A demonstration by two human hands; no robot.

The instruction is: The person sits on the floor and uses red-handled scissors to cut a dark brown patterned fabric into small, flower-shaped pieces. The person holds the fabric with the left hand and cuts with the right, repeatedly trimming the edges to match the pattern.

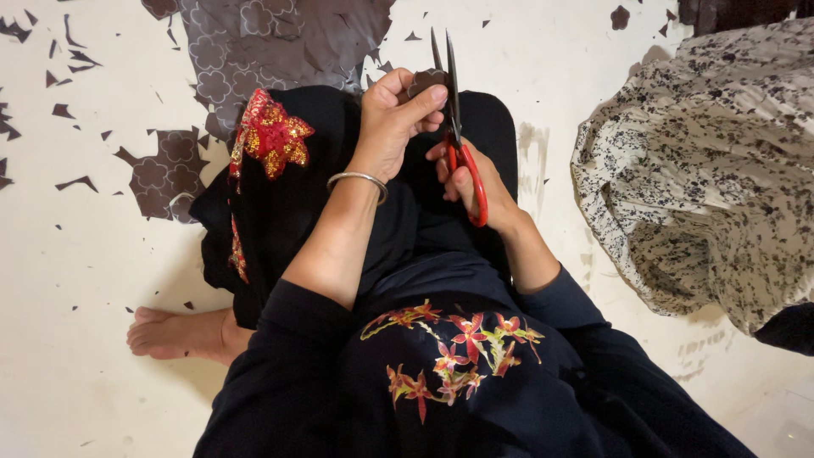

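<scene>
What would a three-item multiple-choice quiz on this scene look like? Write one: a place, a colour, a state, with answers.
1. Where is the speckled cloth?
A. on the person's lap
B. on the floor, to the person's right
C. under the foot

2. What colour are the handles of the scissors?
A. red
B. green
C. white

3. What is the left hand doing?
A. lying flat on the floor
B. gripping the bangle
C. pinching a small dark piece beside the blades

Answers: 1 B, it lies heaped on the pale floor at the right side. 2 A, red loops show around the fingers of the right hand. 3 C, its fingers close on the piece next to the blades.
</scene>
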